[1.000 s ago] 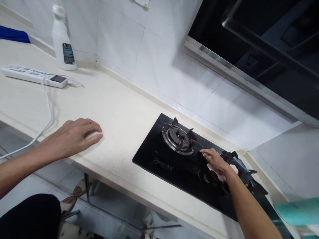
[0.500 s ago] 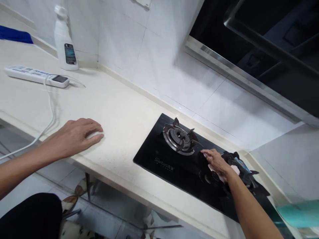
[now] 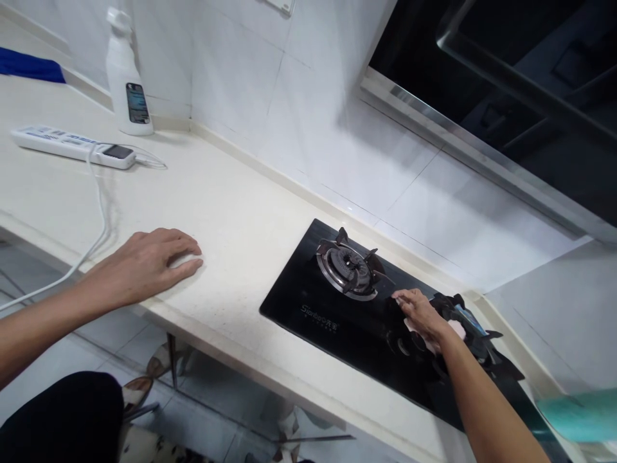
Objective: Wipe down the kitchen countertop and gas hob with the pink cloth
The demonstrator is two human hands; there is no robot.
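Observation:
My left hand rests on the cream countertop near its front edge, thumb and fingers apart, holding nothing. Over the middle of the black gas stove, my right hand is closed on a pale pink cloth, which shows below the palm and behind the wrist. The fingertips are close to the glass between the two burners. On the left sits a burner with a dark pan support. The right burner is partly hidden by my forearm, and a small blue packet lies on it.
A white spray bottle stands against the wall, with a white power strip and its cord in front. At the far left lies a blue cloth. The range hood overhangs the stove; a green object is at right.
The view has shifted very slightly. My right hand stays at nearly the same spot on the stove, and my left hand has not visibly moved.

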